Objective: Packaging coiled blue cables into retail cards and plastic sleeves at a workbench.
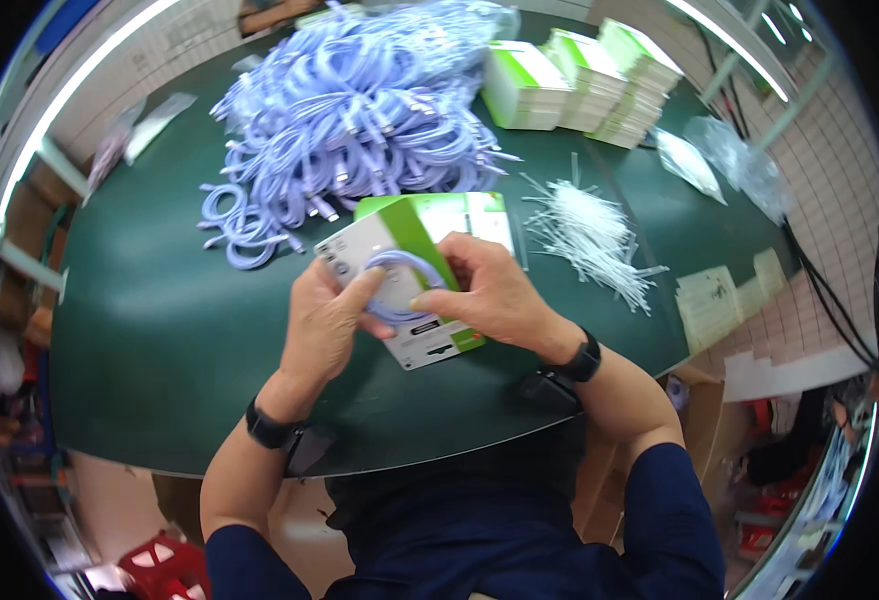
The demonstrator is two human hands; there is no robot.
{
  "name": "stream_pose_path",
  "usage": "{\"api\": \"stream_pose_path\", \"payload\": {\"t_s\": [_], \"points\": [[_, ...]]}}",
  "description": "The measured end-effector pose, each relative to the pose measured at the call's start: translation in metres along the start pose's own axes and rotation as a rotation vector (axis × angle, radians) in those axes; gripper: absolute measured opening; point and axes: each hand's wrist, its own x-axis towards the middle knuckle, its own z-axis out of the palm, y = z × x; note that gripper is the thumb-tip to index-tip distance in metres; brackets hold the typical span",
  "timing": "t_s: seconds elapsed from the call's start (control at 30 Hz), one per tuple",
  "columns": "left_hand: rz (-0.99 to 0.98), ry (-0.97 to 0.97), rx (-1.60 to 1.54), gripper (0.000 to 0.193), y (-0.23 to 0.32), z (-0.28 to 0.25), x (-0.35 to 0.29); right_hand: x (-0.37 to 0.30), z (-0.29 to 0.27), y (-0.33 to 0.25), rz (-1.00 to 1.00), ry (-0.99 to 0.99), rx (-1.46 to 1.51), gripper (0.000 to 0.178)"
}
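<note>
Both hands meet over the bench [160, 330]: left hand [325, 325] and right hand [490, 295] fingers grip the white-and-green retail box [400, 250], pressing its coiled lilac cable [400, 285], long axis slanting away rightward.

White-green flat box [410, 290] in hands; matching box stacks [585, 85] far right.

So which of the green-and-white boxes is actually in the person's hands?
The flat box at the table's near edge, with a coiled lilac cable pressed on it by the left hand and right hand. The other boxes sit stacked at the far side, untouched.
</note>
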Motion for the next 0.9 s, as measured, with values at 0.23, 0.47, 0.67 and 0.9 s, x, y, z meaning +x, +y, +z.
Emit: {"api": "stream_pose_path", "payload": {"t_s": [0.23,0.47,0.67,0.9], "points": [[0.063,0.020,-0.076,0.034,0.005,-0.009,-0.002,0.000,-0.047,-0.017,-0.006,-0.009,0.168,0.022],[0.062,-0.065,-0.163,0.037,0.006,-0.016,0.002,0.002,-0.117,0.025,0.013,0.206,-0.544,0.018],[0.076,-0.088,-0.149,0.040,0.011,-0.013,0.000,0.010,-0.089,0.049,0.189,0.229,-0.961,0.023],[0.101,-0.144,-0.093,0.044,0.015,-0.017,-0.002,0.016,-0.074,0.066,0.148,0.230,-0.929,0.020]]}}
